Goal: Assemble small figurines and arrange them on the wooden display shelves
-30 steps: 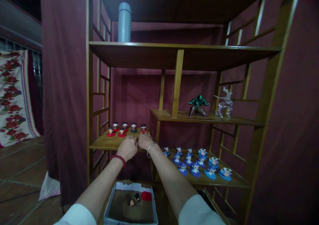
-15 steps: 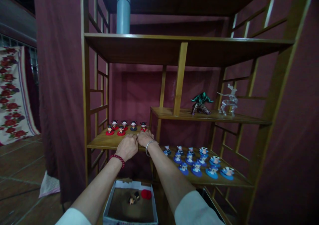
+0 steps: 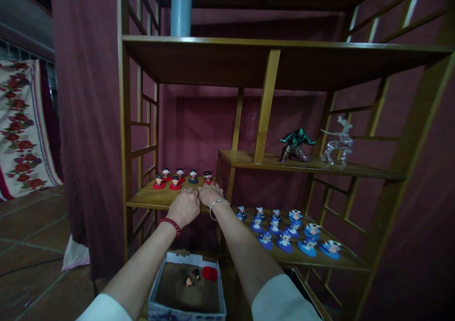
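My left hand (image 3: 185, 208), with a red bead bracelet, is closed at the front edge of the small left shelf (image 3: 152, 198). Right beside it, my right hand (image 3: 210, 195), wearing a silver bangle, is closed too. The fingertips nearly meet, and whatever they hold is hidden behind the knuckles. Just beyond my right hand stands a small figurine (image 3: 208, 176) with black hair and a red base. Other figurines share this shelf: a dark-based one (image 3: 193, 176) and several on red bases, such as the front one (image 3: 175, 182).
An open box (image 3: 152, 292) below holds small figure pieces (image 3: 189, 280) and a red disc (image 3: 209, 273). Several blue-based figurines (image 3: 284, 240) fill the lower right shelf. Above them stand a green-and-bronze figure (image 3: 296, 145) and a clear deer (image 3: 337, 143). A blue cylinder (image 3: 181, 8) is on top.
The view has shifted slightly, with the shelf unit appearing a little larger and its upper boards higher. Both hands remain closed together at the shelf edge; the figurines look unmoved.
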### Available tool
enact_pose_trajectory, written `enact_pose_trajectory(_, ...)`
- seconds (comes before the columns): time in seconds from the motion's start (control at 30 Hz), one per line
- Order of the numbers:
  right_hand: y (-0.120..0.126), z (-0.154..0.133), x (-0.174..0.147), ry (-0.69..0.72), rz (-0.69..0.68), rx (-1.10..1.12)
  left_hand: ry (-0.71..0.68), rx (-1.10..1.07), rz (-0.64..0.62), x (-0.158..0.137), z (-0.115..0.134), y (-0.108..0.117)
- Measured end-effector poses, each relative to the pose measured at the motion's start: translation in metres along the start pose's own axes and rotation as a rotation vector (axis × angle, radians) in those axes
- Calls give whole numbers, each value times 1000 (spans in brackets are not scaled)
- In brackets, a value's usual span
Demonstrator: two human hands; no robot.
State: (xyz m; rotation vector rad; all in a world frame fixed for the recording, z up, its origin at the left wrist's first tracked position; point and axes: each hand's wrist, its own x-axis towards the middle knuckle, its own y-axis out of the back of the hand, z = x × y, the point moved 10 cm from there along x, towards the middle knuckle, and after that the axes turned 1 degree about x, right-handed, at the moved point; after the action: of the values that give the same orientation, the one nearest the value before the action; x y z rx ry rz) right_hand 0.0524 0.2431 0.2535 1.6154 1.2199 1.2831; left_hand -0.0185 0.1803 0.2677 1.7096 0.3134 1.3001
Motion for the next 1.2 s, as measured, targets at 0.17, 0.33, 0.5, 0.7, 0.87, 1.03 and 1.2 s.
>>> enact_pose_trajectory(0.17,3,2,0,-21,52,-8,5,-3,17,1,-3,-1)
enact_pose_trajectory(0.33,3,1,0,-9,85,-27,2,-7,38,0,-4,-2)
enact_pose_trajectory(0.5,11,-3,-4,39,167,0,19,10,59,-2,-5,1)
enact_pose_trajectory(0.7,21,-11,-18,120,251,37,47,18,57,-5,-6,2)
enact_pose_trajectory(0.87,28,-19,-35,210,281,113,37,56,111,-9,-4,8)
enact_pose_trajectory(1.03,34,-26,-59,284,306,159,58,70,169,-15,-1,14)
enact_pose_trajectory(1.2,36,-28,-76,326,343,207,93,41,246,-28,4,18)
